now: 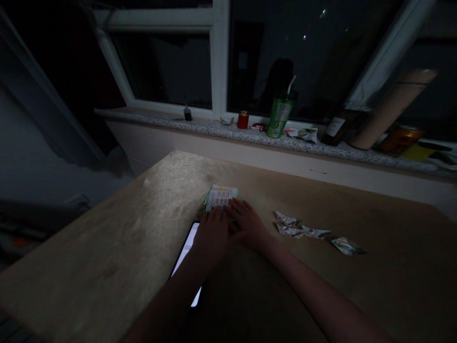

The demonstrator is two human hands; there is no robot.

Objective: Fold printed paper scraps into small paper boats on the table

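A small stack of printed paper sheets (222,194) lies on the table in front of my hands. My left hand (214,233) rests at the stack's near edge, fingers stretched forward and flat. Beside it, my right hand (248,223) reaches the near right corner of the sheets, its fingers extended and its thumb pointing toward my left hand. What lies beneath the palms is hidden. A lit phone (187,245) sits under my left forearm, partly covered. To the right are several folded paper pieces (316,233), boat-like in shape, one of them a greener folded piece (346,246).
Behind the table (124,228), a speckled stone windowsill (214,127) carries a red jar (243,120), a green cup with a straw (281,116), a dark bottle (334,128), a leaning tan tube (392,109) and an orange can (402,140). The room is dim.
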